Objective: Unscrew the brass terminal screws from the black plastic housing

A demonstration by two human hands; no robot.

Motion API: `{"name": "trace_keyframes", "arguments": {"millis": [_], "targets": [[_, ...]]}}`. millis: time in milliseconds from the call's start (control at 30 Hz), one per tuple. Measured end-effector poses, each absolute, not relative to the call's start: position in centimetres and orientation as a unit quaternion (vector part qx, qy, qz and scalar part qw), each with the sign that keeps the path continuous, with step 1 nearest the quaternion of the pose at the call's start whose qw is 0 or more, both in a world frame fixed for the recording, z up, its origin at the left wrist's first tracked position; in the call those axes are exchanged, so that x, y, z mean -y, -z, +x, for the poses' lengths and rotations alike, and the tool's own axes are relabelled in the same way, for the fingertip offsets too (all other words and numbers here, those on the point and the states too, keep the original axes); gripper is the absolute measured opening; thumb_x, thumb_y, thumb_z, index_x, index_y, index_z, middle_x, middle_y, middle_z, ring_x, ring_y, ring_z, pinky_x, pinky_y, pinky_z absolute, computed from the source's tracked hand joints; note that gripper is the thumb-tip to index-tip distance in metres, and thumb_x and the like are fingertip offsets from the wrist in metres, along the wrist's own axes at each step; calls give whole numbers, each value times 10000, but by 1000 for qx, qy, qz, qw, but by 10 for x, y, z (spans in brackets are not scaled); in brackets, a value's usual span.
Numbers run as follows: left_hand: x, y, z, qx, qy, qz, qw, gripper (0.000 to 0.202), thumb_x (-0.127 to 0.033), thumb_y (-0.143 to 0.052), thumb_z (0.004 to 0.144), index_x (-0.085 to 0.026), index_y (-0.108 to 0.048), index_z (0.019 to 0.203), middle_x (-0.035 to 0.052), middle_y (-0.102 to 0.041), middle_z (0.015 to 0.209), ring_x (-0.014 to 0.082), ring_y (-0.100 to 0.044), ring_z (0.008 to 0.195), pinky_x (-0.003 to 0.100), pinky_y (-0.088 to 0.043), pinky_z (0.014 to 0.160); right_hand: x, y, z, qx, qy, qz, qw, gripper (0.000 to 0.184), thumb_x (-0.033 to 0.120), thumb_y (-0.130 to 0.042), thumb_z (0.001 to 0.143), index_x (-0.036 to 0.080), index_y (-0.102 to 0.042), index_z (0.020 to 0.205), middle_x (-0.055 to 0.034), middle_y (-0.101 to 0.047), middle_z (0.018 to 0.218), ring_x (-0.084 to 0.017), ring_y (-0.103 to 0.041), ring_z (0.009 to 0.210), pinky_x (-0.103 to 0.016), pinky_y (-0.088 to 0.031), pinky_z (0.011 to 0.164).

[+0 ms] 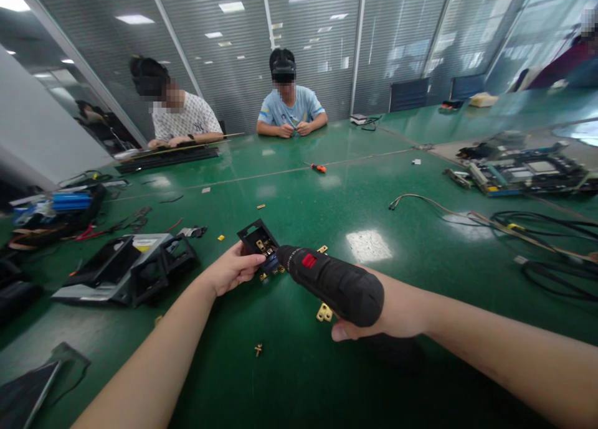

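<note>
My right hand [364,329] is wrapped round a black cordless drill [331,282] with a red switch on top. The drill points left and away, its chuck over a small black box-like part [255,233]; the bit's tip is hidden. Holding that part by its near left side is my left hand [236,268], thumb on top. Brass-coloured pieces show inside the black part, and a few lie around its lower edge. Below the drill sit more brass pieces [324,312] with holes. Nearer to me is a tiny pile of brass screws [258,349].
Black and grey housings [116,267] and cables lie to the left. An orange screwdriver [318,167] rests farther back. Circuit boards [532,167] and black cables [551,242] occupy the right. Two people wearing headsets sit across the green table [280,180].
</note>
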State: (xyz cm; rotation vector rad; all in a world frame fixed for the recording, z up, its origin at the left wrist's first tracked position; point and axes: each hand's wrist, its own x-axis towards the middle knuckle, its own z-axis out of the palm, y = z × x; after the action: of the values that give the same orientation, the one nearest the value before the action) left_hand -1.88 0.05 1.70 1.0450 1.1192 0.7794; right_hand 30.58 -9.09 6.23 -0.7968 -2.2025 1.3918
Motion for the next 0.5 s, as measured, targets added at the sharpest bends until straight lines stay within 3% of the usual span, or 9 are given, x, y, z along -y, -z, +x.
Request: {"name": "trace_keyframes", "arguments": {"millis": [300,500], "targets": [[-2,-15,-20,-485,-344,461,658,550,-217,-928,656,-206,-524,1031,-99,-469,622,23,-350,444,138,-194,420,91,-65,304,776,-522,-290,203,553,351,-875,796,137,-669,1262,-35,-690,868,-181,-639,788,-322,-552,784],[-2,-15,-20,-485,-347,459,659,553,-212,-931,651,-205,-528,1029,-91,-486,646,19,-356,447,137,-200,420,92,-66,304,766,-522,-311,209,595,311,-896,759,136,-649,1272,-1,-662,809,-155,-601,715,-308,-548,734]]}}
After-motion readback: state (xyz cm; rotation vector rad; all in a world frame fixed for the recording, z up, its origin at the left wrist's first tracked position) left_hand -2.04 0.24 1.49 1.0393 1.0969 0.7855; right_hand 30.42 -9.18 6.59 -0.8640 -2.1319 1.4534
